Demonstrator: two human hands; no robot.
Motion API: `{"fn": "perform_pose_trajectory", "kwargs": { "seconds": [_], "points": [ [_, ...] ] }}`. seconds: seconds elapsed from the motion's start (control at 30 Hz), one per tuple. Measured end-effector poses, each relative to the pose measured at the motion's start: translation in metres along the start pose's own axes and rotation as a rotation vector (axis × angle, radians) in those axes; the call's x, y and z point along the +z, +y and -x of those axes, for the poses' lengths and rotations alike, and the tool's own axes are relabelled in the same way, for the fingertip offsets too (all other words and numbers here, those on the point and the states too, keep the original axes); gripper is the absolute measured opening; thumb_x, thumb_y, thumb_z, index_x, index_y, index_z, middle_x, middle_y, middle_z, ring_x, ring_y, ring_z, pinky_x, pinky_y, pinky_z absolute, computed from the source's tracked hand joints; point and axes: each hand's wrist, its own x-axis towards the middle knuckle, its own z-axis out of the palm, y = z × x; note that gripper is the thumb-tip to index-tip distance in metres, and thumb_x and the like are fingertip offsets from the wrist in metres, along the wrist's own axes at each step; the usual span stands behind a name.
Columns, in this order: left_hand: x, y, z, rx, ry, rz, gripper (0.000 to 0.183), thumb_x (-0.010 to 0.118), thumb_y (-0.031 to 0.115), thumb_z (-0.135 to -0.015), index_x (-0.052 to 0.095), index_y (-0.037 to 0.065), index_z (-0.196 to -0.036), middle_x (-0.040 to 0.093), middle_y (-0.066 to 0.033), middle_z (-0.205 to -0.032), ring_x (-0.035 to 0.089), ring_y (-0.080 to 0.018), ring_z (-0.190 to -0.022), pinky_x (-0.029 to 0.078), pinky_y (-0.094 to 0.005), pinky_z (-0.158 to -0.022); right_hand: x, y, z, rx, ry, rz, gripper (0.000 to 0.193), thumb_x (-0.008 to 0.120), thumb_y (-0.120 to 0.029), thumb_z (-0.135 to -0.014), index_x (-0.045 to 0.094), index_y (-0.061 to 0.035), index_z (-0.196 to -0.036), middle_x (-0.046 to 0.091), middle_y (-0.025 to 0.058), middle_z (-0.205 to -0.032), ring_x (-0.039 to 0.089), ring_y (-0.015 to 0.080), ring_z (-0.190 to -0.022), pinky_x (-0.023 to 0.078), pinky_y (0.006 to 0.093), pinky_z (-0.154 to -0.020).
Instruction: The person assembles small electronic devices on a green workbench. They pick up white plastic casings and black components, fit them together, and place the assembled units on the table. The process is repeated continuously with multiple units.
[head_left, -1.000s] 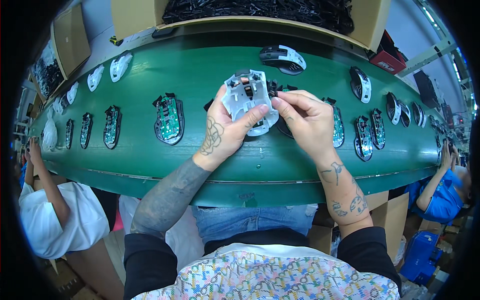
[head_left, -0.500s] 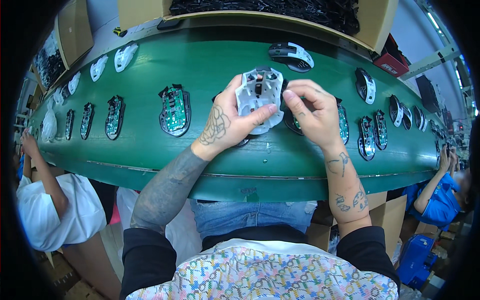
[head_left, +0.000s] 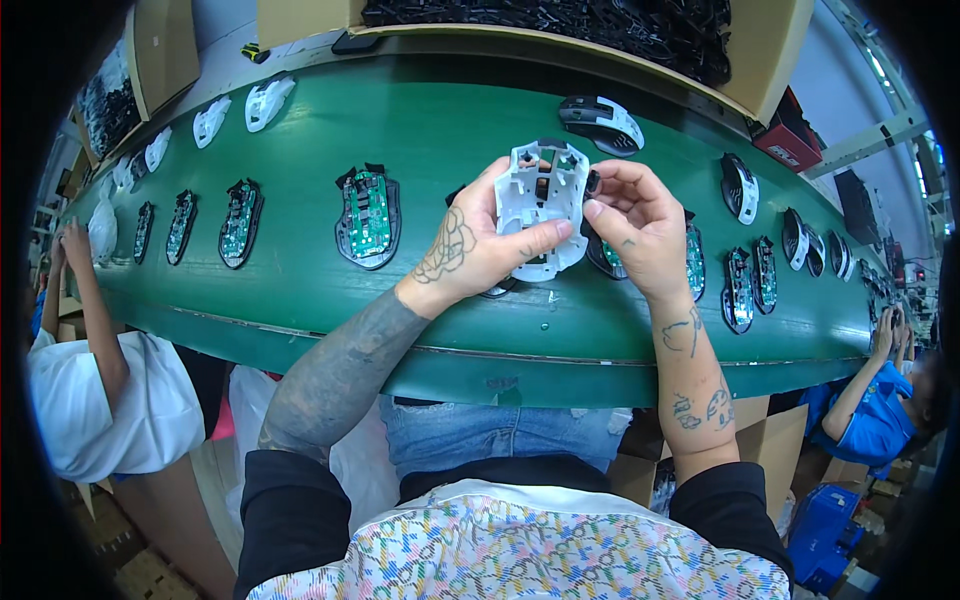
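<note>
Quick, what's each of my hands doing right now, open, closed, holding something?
Left hand: closed, holding a white plastic shell, thumb over its lower part.
Right hand: fingertips closed on a small black part at the shell's right edge.

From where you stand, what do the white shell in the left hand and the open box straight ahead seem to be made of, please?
The white shell: probably moulded plastic with a smooth, low-sheen finish, given its thin walls and moulded inner details. The open box: most likely matt cardboard, given its plain tan panels.
</note>
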Motion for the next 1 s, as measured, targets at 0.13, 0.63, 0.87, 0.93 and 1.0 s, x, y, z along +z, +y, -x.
{"fn": "perform_pose_trajectory", "kwargs": {
  "seconds": [0.13, 0.63, 0.87, 0.93, 1.0],
  "points": [
    [-0.001, 0.002, 0.001, 0.021, 0.012, -0.002, 0.049, 0.074, 0.013, -0.078, 0.051, 0.003, -0.12, 0.062, -0.0062, -0.108, 0.06, -0.0139, -0.098, 0.05, -0.0292, -0.084, 0.0, 0.002, -0.001, -0.007, -0.02, -0.006, 0.031, 0.068, 0.001, -0.081, 0.059, 0.0012, -0.111, 0.06, 0.005, -0.098, 0.059, 0.0098, -0.089, 0.051, 0.0232, -0.08],
    [-0.015, 0.008, -0.001, -0.007, 0.069, 0.103, 0.045, 0.074, 0.018, -0.081, 0.051, 0.004, -0.117, 0.061, -0.0034, -0.104, 0.059, -0.0109, -0.092, 0.05, -0.0259, -0.081, 0.029, 0.004, 0.008, -0.116, -0.075, 0.025, 0.03, 0.063, -0.007, -0.088, 0.062, -0.0015, -0.117, 0.057, 0.0103, -0.121, 0.058, 0.0146, -0.104, 0.049, 0.0258, -0.085],
    [-0.021, -0.002, -0.003, 0.006, 0.119, 0.085, 0.051, 0.075, 0.016, -0.08, 0.046, 0.001, -0.119, 0.057, -0.0095, -0.11, 0.059, -0.016, -0.097, 0.052, -0.0289, -0.08, 0.035, -0.001, 0.007, -0.48, 0.033, 0.513, 0.036, 0.074, -0.006, -0.076, 0.067, -0.0074, -0.111, 0.063, 0.014, -0.111, 0.065, 0.0212, -0.094, 0.053, 0.0285, -0.078],
    [-0.016, 0.003, -0.003, 0.026, 0.094, 0.155, 0.056, 0.074, 0.011, -0.079, 0.039, 0.0, -0.122, 0.052, -0.0137, -0.115, 0.059, -0.0208, -0.102, 0.053, -0.0321, -0.082, 0.033, -0.001, 0.003, -0.625, 0.093, 0.651, 0.038, 0.078, -0.008, -0.069, 0.069, -0.0097, -0.106, 0.064, 0.0121, -0.11, 0.065, 0.0245, -0.092, 0.053, 0.0319, -0.078],
    [-0.017, 0.005, -0.002, 0.011, 0.078, 0.216, 0.054, 0.074, 0.01, -0.079, 0.04, 0.0, -0.121, 0.053, -0.0133, -0.115, 0.059, -0.0207, -0.103, 0.053, -0.0321, -0.082, 0.033, 0.0, 0.003, -0.653, 0.095, 0.704, 0.038, 0.079, -0.008, -0.067, 0.068, -0.0104, -0.104, 0.064, 0.011, -0.11, 0.065, 0.0254, -0.091, 0.053, 0.0328, -0.077]
  ]
}}
